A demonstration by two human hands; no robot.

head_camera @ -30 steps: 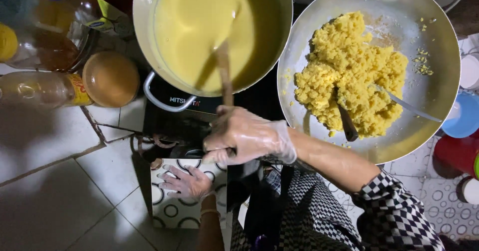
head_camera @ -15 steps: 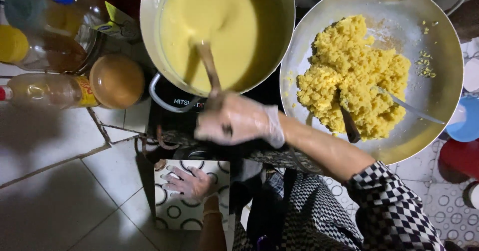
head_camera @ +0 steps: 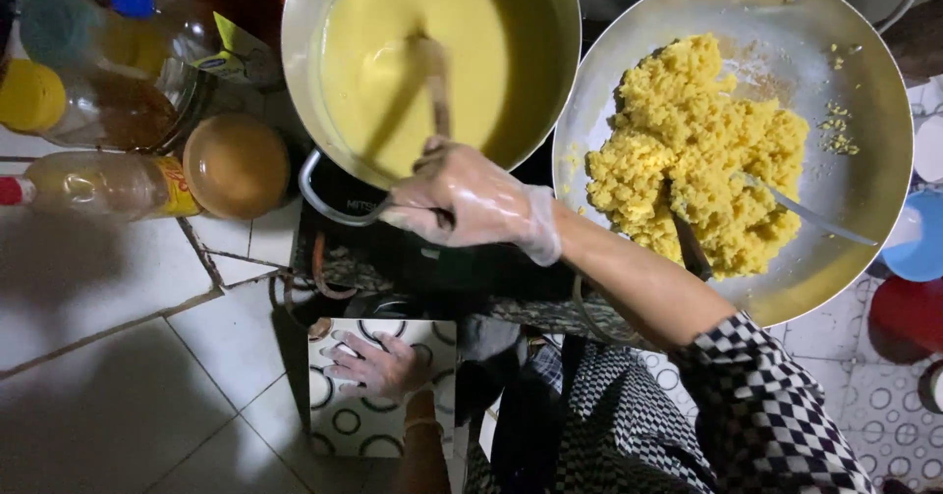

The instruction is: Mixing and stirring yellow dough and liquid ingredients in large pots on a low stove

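Yellow batter (head_camera: 413, 62) fills the steel pot (head_camera: 550, 82) on the stove; my right hand (head_camera: 462, 199), clenched on the wooden spoon (head_camera: 437, 86), has swung its handle rightward, so I judge stirring continues. My left hand (head_camera: 378, 364) rests open on the patterned surface (head_camera: 339, 420) below.

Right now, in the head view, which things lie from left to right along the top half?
Yellow round lid → brown round bowl → metal pot of smooth yellow batter → wide metal pan of crumbly yellow mash
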